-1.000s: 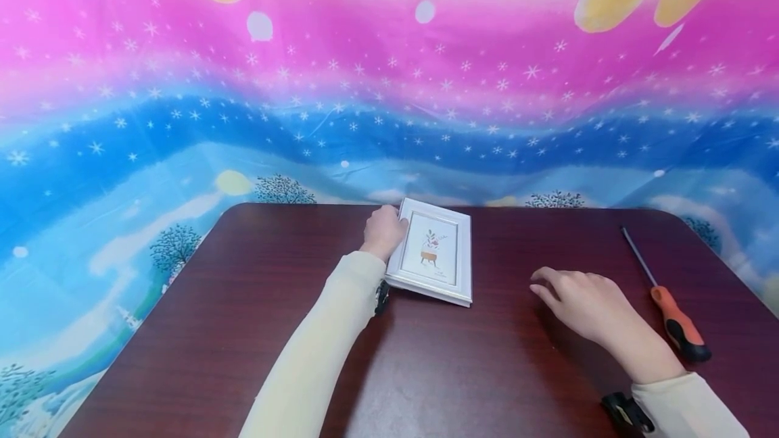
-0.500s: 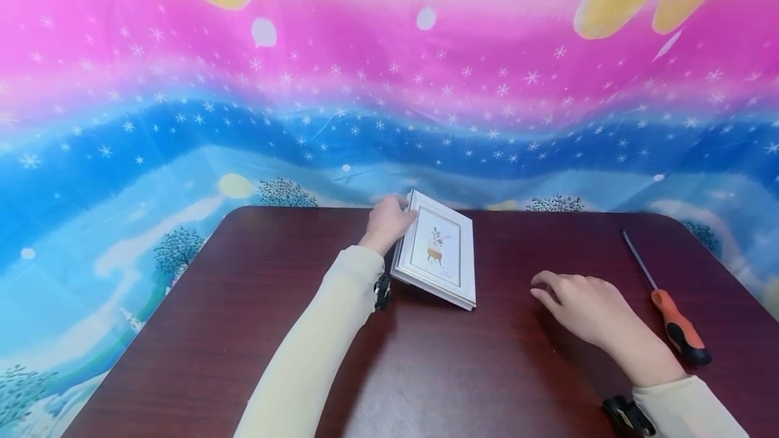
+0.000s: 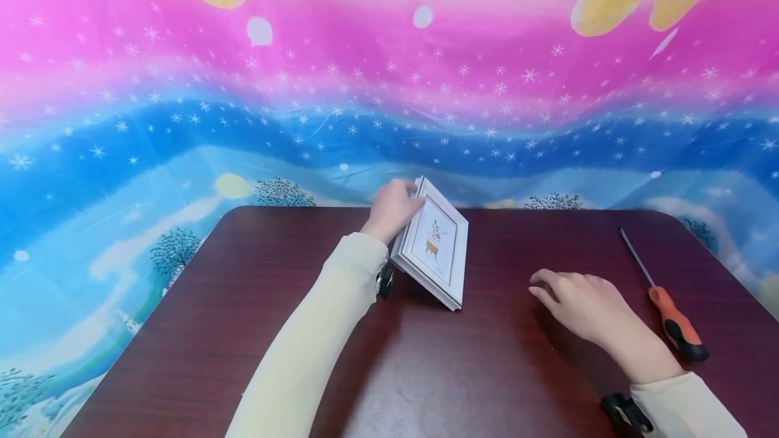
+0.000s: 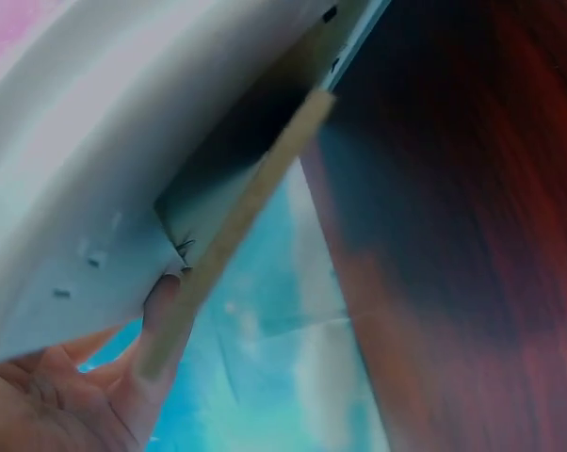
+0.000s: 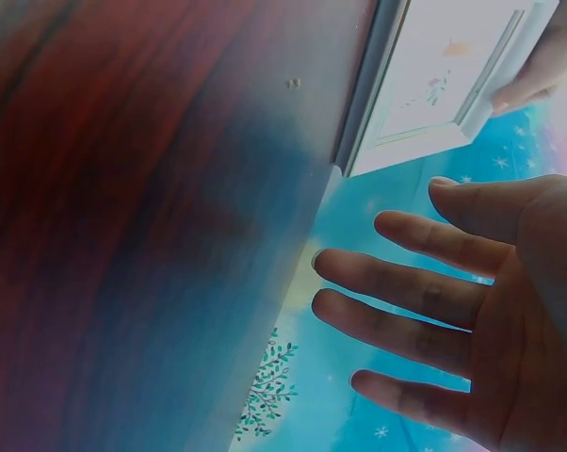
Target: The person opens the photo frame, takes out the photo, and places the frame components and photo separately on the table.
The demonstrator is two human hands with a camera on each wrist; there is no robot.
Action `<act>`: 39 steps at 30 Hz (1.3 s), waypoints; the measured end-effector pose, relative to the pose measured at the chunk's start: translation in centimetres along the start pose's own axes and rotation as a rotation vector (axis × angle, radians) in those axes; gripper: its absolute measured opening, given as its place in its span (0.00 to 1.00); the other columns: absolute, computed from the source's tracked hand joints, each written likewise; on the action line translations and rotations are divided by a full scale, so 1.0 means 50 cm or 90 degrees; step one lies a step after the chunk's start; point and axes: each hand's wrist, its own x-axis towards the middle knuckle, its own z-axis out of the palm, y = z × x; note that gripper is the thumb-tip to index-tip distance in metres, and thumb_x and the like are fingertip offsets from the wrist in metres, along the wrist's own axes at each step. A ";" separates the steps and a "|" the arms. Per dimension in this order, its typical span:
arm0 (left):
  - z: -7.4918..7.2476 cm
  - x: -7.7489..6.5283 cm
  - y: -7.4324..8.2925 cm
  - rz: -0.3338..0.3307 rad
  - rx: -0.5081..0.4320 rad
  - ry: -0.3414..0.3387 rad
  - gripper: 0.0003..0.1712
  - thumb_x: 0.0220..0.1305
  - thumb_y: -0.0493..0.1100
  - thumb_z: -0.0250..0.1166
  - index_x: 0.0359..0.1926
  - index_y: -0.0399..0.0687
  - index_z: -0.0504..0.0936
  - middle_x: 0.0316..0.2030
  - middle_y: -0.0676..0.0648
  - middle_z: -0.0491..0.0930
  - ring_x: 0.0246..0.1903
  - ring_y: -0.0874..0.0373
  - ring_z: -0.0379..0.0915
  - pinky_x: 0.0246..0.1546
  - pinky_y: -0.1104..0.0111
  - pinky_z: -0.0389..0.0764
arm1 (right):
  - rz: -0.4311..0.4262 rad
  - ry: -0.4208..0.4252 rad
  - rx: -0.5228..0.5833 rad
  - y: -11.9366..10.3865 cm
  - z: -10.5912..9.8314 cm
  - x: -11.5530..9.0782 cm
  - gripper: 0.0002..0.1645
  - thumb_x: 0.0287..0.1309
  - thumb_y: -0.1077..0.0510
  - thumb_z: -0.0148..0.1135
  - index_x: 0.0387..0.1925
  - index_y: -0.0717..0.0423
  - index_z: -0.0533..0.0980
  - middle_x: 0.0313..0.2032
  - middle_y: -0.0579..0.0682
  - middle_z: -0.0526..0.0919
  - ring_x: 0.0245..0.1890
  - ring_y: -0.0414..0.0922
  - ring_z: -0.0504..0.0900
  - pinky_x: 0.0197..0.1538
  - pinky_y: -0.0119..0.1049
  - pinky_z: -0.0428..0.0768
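A white picture frame point(image 3: 460, 238) with a small plant drawing inside stands tilted on the table, its left side raised and its right edge low. My left hand point(image 3: 392, 208) grips the raised left side, thumb on the front. Seen from the left wrist, the frame's hollow back point(image 4: 86, 179) shows a thin brown board point(image 4: 255, 193) standing out from it, near the fingers of my left hand point(image 4: 62, 405). My right hand point(image 3: 581, 299) is over the table to the right of the frame, fingers loosely bent and holding nothing; the right wrist view has them spread apart.
On the right side of the dark wooden table point(image 3: 274, 303) lies a screwdriver point(image 3: 675, 320) with an orange and black handle, its tip pointing away. A colourful snowflake-printed cloth point(image 3: 389, 107) hangs just behind the table's far edge.
My left hand has risen, lifting the left side of the picture frame so it tilts more steeply to the right. My right hand and the screwdriver have stayed put.
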 end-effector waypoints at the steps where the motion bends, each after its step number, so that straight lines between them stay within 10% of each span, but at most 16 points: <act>1: -0.002 0.000 0.005 0.001 0.004 -0.003 0.23 0.70 0.44 0.63 0.62 0.39 0.78 0.56 0.42 0.81 0.48 0.51 0.81 0.50 0.63 0.79 | 0.002 -0.001 0.000 0.000 0.000 0.000 0.12 0.64 0.53 0.64 0.47 0.53 0.82 0.37 0.48 0.86 0.32 0.47 0.84 0.30 0.48 0.79; 16: -0.029 -0.006 0.040 0.002 0.039 -0.059 0.28 0.64 0.38 0.62 0.64 0.36 0.74 0.57 0.40 0.79 0.45 0.53 0.81 0.48 0.65 0.80 | 0.005 0.000 -0.006 0.002 -0.002 0.000 0.13 0.65 0.52 0.64 0.47 0.54 0.82 0.38 0.49 0.86 0.33 0.49 0.85 0.32 0.49 0.79; 39: -0.045 -0.021 0.104 0.199 0.316 -0.001 0.20 0.66 0.32 0.58 0.56 0.48 0.83 0.47 0.47 0.85 0.41 0.52 0.82 0.33 0.61 0.81 | 0.007 0.002 -0.009 0.004 0.004 0.000 0.13 0.65 0.52 0.64 0.47 0.53 0.82 0.34 0.48 0.86 0.28 0.46 0.83 0.27 0.45 0.76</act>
